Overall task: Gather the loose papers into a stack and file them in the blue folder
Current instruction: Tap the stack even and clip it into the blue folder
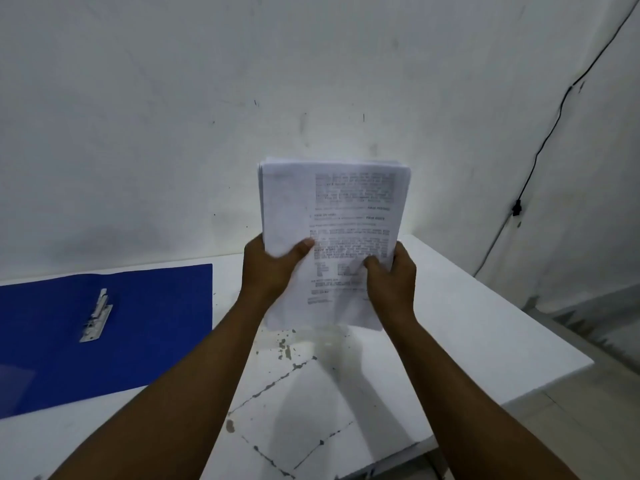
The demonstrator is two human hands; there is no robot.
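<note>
A stack of printed white papers [332, 216] stands upright above the table, its lower edge just over the tabletop. My left hand [272, 268] grips its left side, thumb on the front sheet. My right hand [391, 282] grips the right side, thumb also pressed on the front. The sheets are slightly uneven at the top and blurred. The blue folder [145, 327] lies open flat on the table to the left, with its metal clip [97, 315] showing in the middle.
The white table [467, 341] has chipped paint and dark crack lines near its middle; its right edge drops off to the floor. A white wall stands close behind, with a black cable [554, 123] running down it at the right.
</note>
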